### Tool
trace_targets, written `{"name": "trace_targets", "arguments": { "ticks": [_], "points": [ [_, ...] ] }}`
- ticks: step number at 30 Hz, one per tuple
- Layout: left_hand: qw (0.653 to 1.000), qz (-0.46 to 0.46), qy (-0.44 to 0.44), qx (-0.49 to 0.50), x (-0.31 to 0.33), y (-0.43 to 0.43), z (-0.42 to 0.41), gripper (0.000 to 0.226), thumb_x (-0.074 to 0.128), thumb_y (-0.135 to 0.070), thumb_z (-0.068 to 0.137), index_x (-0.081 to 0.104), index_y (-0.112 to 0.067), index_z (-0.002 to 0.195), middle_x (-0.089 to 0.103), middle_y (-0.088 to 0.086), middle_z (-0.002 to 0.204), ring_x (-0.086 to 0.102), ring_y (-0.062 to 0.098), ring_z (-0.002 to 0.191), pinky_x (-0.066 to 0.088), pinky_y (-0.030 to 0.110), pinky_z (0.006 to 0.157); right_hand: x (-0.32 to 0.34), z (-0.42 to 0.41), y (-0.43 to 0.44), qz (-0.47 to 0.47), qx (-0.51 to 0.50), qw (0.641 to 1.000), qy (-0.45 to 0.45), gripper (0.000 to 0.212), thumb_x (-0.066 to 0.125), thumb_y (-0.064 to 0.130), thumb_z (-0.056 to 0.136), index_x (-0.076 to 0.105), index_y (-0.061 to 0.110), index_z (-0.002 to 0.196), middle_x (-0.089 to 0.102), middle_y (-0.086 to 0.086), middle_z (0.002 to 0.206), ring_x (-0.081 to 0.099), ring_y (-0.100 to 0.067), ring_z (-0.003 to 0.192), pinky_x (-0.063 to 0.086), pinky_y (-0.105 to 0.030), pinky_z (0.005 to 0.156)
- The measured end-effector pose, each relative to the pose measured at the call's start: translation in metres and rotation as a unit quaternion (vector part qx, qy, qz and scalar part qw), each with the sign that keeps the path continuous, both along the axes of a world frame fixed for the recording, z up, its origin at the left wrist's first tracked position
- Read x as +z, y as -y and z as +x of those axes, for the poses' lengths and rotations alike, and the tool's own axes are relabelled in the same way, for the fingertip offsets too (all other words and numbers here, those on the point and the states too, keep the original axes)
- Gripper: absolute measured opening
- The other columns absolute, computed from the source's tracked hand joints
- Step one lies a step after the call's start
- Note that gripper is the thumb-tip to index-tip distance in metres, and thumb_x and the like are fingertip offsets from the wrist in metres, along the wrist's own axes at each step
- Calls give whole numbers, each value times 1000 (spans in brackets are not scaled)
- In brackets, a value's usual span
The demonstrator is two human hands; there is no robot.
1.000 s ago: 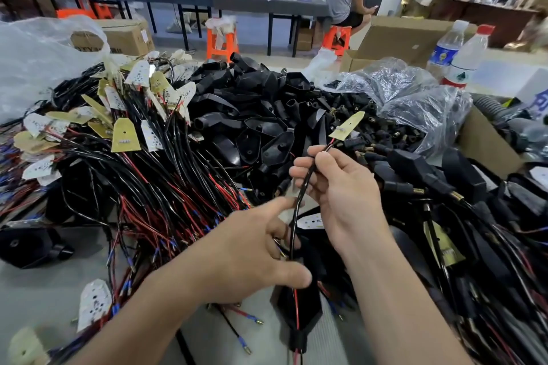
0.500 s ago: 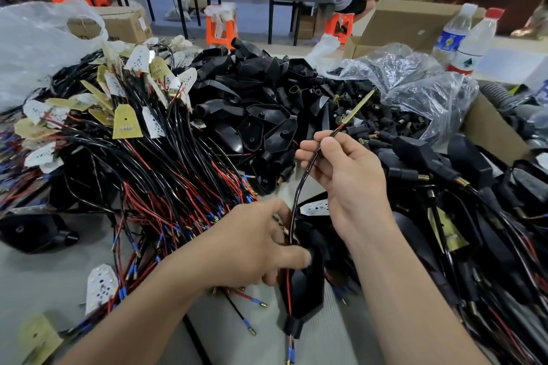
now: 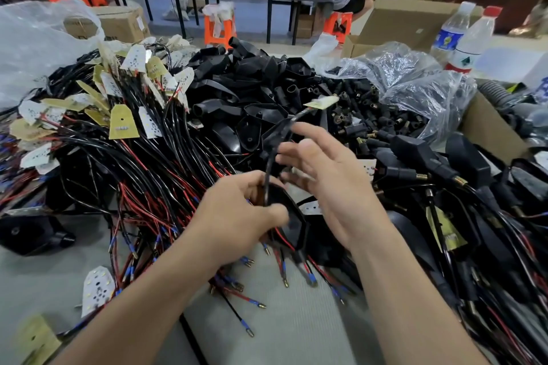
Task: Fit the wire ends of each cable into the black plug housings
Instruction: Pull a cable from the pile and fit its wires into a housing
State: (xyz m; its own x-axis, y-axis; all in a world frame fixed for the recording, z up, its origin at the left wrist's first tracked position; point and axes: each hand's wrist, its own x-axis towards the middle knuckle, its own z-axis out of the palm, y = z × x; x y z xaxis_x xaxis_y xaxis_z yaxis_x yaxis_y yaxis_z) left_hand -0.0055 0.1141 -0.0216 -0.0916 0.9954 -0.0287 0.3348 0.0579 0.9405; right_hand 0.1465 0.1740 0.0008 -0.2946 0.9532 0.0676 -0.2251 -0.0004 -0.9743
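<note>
The tangled heap of red-and-black cables (image 3: 118, 172) fills the left of the frame, and the mound of empty black housings (image 3: 252, 89) sits at upper centre. Neither has been disturbed in the last second. The change is in the middle, over the bare grey table (image 3: 296, 329).

The right hand (image 3: 335, 187), at centre right, was pinching the cable near its board end a moment ago. It has now let go. Its fingers are spread and straight, blurred with motion, and they hold nothing.

The left hand (image 3: 234, 216), just left of centre, has kept its grip. Its thumb lies across the black plug housing (image 3: 292, 225), and its fingers are curled behind, around where the cable enters. This housing sat lower in the frame a second ago and is now higher, close under the right palm.

The cable (image 3: 268, 157) rises from the left hand's fingers and bends toward upper centre. It ends in a small yellowish LED board (image 3: 321, 101) that hangs free above the heap. Below the housing, the blue-sleeved wire ends (image 3: 310, 277) trail onto the table at lower centre. Blur hides whether they come out through the housing's neck.

I judge the pull-through on this cable to be nearly finished. The freed right hand probably needs to regrip nearer the board, either to draw it down into the housing or to seat it
</note>
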Motion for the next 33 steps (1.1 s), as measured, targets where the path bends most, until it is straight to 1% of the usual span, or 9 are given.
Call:
{"name": "trace_targets", "arguments": {
  "ticks": [4,7,10,14,18,20,22,27,33],
  "points": [
    [981,58,118,141,6,-3,-5,20,72,-25,65,81,-30,83,78,5,75,76,23,69,63,35,64,-4,-1,10,62,95,987,114,35,60,17,98,65,27,131,77,3,110,72,-10,100,59,-29,87],
    [958,86,145,231,8,-7,-11,12,71,-29,68,79,-31,78,73,0,65,67,16,55,56,32,55,-8,-3,13,52,137,975,168,47,68,15,88,61,35,130,76,-2,87,71,-20,72,62,-38,68],
    [941,92,191,263,8,-11,-19,7,74,-24,81,77,-26,75,70,-2,63,61,10,53,51,24,53,-11,-2,10,84,104,961,242,19,60,21,92,70,25,107,69,-7,64,52,-16,43,43,-26,47],
    [926,30,353,130,8,-13,-24,19,77,-22,82,72,-12,97,77,7,91,71,16,74,56,24,58,-13,-3,10,94,84,954,271,30,50,27,102,73,16,86,68,-7,59,46,-11,41,39,-26,49],
    [929,43,362,-56,8,-10,-33,51,79,-10,71,73,-12,121,70,11,94,64,16,68,56,26,65,-6,-5,15,53,142,960,234,41,47,20,107,73,16,76,65,-15,56,38,-15,39,31,-21,42],
    [925,36,373,-59,10,-9,-35,55,78,-10,72,69,-5,125,66,7,82,60,12,63,55,23,63,-3,-3,16,22,168,963,210,43,47,18,108,75,13,76,61,-17,53,34,-20,42,26,-23,41],
    [914,30,404,-30,11,-9,-37,38,78,-12,72,74,-5,109,66,8,80,61,11,64,55,20,62,-1,1,15,23,166,961,219,42,47,17,107,74,3,78,58,-15,51,33,-20,44,26,-22,42],
    [862,44,505,1,15,-8,-42,36,71,-11,77,71,-3,112,67,15,121,62,12,69,57,25,68,2,14,8,62,112,967,222,42,51,16,104,72,4,69,56,-13,51,36,-11,42,30,-14,43],
    [859,119,470,-161,12,-7,-41,48,79,-13,80,71,-19,127,67,9,134,66,16,103,53,28,81,3,17,5,102,-47,978,176,32,53,30,84,72,9,68,57,-7,50,38,-8,43,29,-15,45]
  ]
}}
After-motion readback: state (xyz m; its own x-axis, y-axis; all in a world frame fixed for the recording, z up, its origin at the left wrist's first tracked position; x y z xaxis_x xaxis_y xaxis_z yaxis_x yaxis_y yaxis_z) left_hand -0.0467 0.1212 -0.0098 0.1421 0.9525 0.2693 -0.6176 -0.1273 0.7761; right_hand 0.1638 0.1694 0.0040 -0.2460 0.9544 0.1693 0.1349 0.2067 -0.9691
